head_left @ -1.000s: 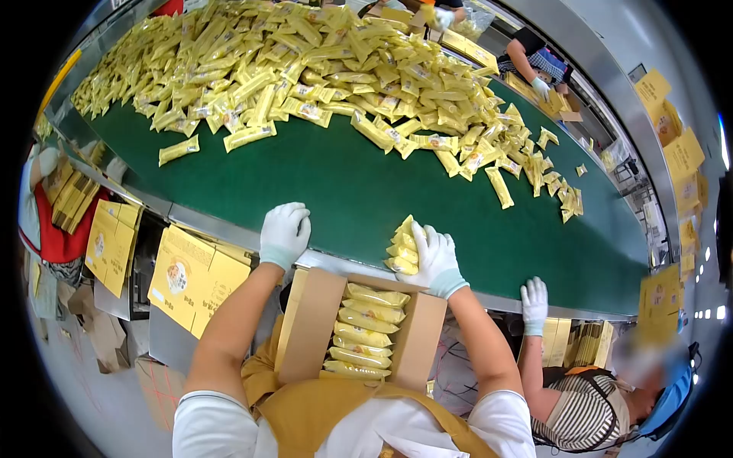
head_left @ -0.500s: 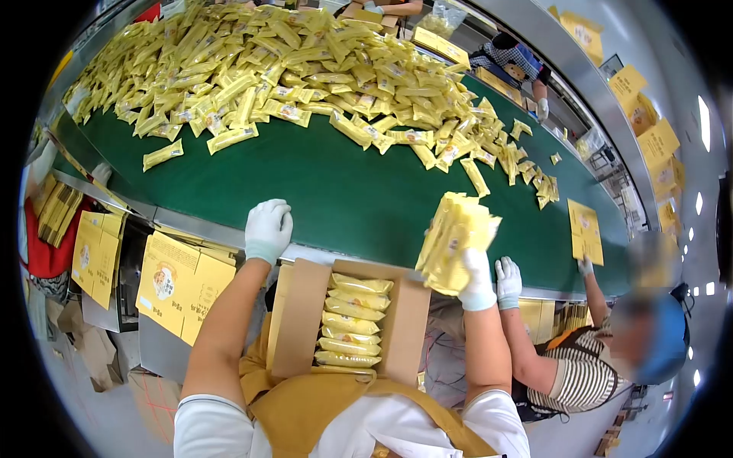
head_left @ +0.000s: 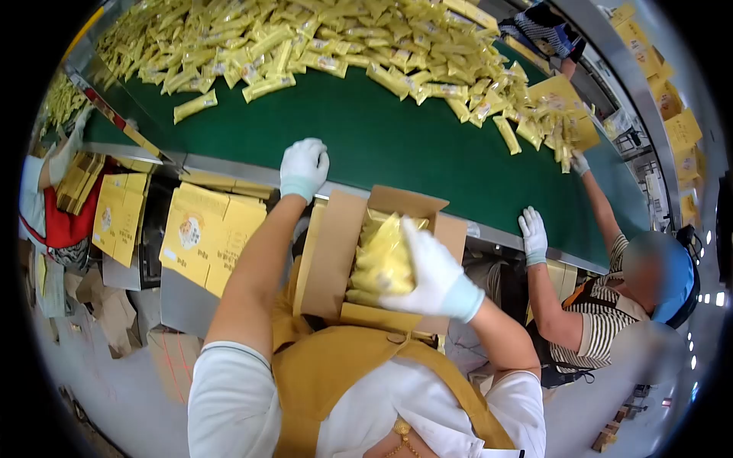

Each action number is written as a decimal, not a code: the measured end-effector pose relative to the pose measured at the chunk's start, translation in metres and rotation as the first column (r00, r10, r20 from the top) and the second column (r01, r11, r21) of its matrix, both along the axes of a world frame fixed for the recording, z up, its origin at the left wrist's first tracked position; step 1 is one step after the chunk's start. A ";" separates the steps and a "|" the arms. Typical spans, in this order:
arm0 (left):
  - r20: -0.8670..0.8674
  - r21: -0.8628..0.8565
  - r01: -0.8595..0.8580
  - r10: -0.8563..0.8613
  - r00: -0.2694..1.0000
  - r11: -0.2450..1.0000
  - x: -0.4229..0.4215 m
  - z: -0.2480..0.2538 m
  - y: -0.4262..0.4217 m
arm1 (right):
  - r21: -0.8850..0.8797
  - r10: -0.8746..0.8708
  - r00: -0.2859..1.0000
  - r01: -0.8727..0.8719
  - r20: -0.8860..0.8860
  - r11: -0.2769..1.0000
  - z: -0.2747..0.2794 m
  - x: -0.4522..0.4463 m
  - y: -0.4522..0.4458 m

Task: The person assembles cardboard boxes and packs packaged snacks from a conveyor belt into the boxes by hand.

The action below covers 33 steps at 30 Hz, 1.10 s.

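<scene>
An open cardboard box (head_left: 336, 256) stands against my front at the belt's edge, flaps spread. My right hand (head_left: 437, 278), in a white glove, is inside its opening, fingers closed round a bunch of yellow snack packets (head_left: 385, 259). Those cover most of the box's inside, so the packets beneath are largely hidden. Up on the near edge of the green conveyor belt (head_left: 427, 160) rests my left hand (head_left: 304, 166), also gloved, its fingers curled in with nothing showing in them.
A big heap of yellow packets (head_left: 305, 38) lies on the belt's far side. Flat yellow cartons (head_left: 210, 237) lean at my left. A co-worker in a blue cap (head_left: 664, 278) stands at my right, one hand on the belt, the other holding a yellow carton (head_left: 561, 95) by loose packets.
My right hand has brought the bunch of packets from above the belt down into the box. My left hand stays at the belt's edge. The co-worker's carton has moved farther over the belt.
</scene>
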<state>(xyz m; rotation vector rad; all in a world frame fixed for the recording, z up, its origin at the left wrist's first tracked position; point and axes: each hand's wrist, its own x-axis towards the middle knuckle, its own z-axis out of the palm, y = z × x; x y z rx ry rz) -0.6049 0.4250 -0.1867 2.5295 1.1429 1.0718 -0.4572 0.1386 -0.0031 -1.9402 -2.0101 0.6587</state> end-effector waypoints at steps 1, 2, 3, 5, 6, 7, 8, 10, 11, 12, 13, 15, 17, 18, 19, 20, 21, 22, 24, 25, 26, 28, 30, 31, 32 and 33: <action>-0.012 0.005 -0.005 0.005 1.000 1.000 0.000 0.001 0.000 | -0.137 0.049 0.984 -0.025 0.169 0.990 0.010 -0.013 0.005; -0.005 -0.001 -0.016 0.016 1.000 1.000 0.001 0.002 -0.001 | -0.138 0.071 0.979 -0.045 0.191 0.989 0.003 -0.018 0.002; 0.004 0.000 -0.024 0.024 1.000 1.000 0.001 0.003 -0.001 | -0.132 0.090 0.972 -0.062 0.216 0.989 -0.006 -0.022 -0.002; -0.021 -0.003 -0.025 0.025 0.999 1.000 0.001 0.003 -0.001 | -0.161 0.159 0.907 -0.103 0.390 0.982 -0.014 -0.030 -0.004; -0.011 -0.004 -0.012 0.011 1.000 1.000 0.001 0.002 0.000 | -0.143 0.184 0.876 -0.133 0.446 0.981 -0.028 -0.030 -0.006; -0.006 -0.009 0.001 -0.001 1.000 1.000 -0.001 0.001 0.000 | -0.194 0.218 0.903 -0.155 0.370 0.969 -0.038 -0.031 -0.005; -0.011 -0.003 0.004 -0.004 1.000 1.000 -0.002 0.000 0.000 | -0.184 0.230 0.894 -0.170 0.384 0.968 -0.057 -0.035 -0.008; -0.016 0.012 0.001 -0.001 1.000 1.000 -0.002 -0.001 0.000 | -0.164 0.220 0.892 -0.167 0.395 0.972 -0.068 -0.042 -0.010; -0.015 0.024 -0.003 0.003 1.000 1.000 -0.001 -0.003 0.000 | -0.153 0.197 0.898 -0.148 0.394 0.977 -0.061 -0.045 -0.013; -0.021 0.013 -0.016 0.016 1.000 1.000 -0.001 -0.001 -0.001 | -0.144 0.177 0.903 -0.130 0.391 0.981 -0.058 -0.046 -0.014; -0.018 0.003 -0.009 0.009 1.000 1.000 0.000 -0.003 0.000 | -0.111 0.179 0.920 -0.149 0.348 0.983 -0.060 -0.043 -0.015; 0.009 -0.002 0.001 -0.001 1.000 1.000 -0.001 -0.002 -0.002 | -0.051 0.195 0.945 -0.188 0.264 0.981 -0.067 -0.027 -0.015; 0.069 0.000 0.026 -0.026 0.997 1.000 -0.004 -0.007 -0.006 | -0.045 0.204 0.978 -0.203 0.034 0.978 -0.067 0.001 -0.012; 0.111 0.008 0.050 -0.050 0.993 0.999 -0.007 -0.006 -0.012 | -0.052 0.168 0.982 -0.173 -0.086 0.984 -0.059 0.015 -0.011; 0.147 0.016 0.072 -0.074 0.986 0.997 -0.012 -0.003 -0.022 | -0.063 0.129 0.970 -0.144 -0.207 0.988 -0.047 0.023 -0.006; 0.189 -0.043 0.116 -0.106 0.976 0.992 -0.016 -0.004 -0.029 | -0.051 -0.125 0.986 0.120 -0.110 0.991 -0.032 0.027 -0.002; 0.231 -0.101 0.165 -0.138 0.963 0.981 -0.022 -0.007 -0.037 | -0.017 -0.377 0.926 0.377 -0.023 0.926 -0.017 0.029 0.000; 0.339 -0.243 0.220 -0.130 0.932 0.945 -0.028 -0.008 -0.050 | 0.213 -0.508 0.861 0.494 0.012 0.843 -0.028 0.038 0.003; 0.436 -0.377 0.304 -0.122 0.892 0.875 -0.044 -0.015 -0.072 | 0.463 -0.648 0.761 0.584 -0.026 0.667 -0.063 0.065 0.017; 0.428 -0.388 0.322 -0.140 0.893 0.864 -0.054 -0.021 -0.081 | 0.392 -0.580 0.814 0.548 -0.043 0.739 -0.076 0.073 0.025; 0.535 -0.550 0.369 -0.023 0.844 0.749 -0.061 -0.028 -0.095 | 0.322 -0.507 0.859 0.500 -0.067 0.804 -0.087 0.078 0.034; 0.608 -0.709 0.425 0.181 0.773 0.562 -0.073 -0.034 -0.121 | -0.179 -0.446 0.894 0.433 -0.038 0.884 -0.059 0.074 0.049; 0.519 -0.769 0.353 0.197 0.832 0.533 -0.091 -0.054 -0.134 | -0.132 -0.392 0.919 0.394 0.042 0.910 -0.067 0.078 0.052; 0.474 -0.795 0.317 0.202 0.857 0.518 -0.098 -0.063 -0.138 | -0.109 -0.367 0.926 0.375 0.086 0.921 -0.069 0.080 0.053; 0.433 -0.817 0.295 0.190 0.881 0.495 -0.106 -0.071 -0.144 | -0.107 -0.329 0.930 0.349 0.166 0.931 -0.070 0.080 0.052; 0.390 -0.839 0.270 0.177 0.904 0.472 -0.115 -0.076 -0.150 | -0.027 -0.282 0.939 0.293 0.198 0.956 -0.064 0.075 0.045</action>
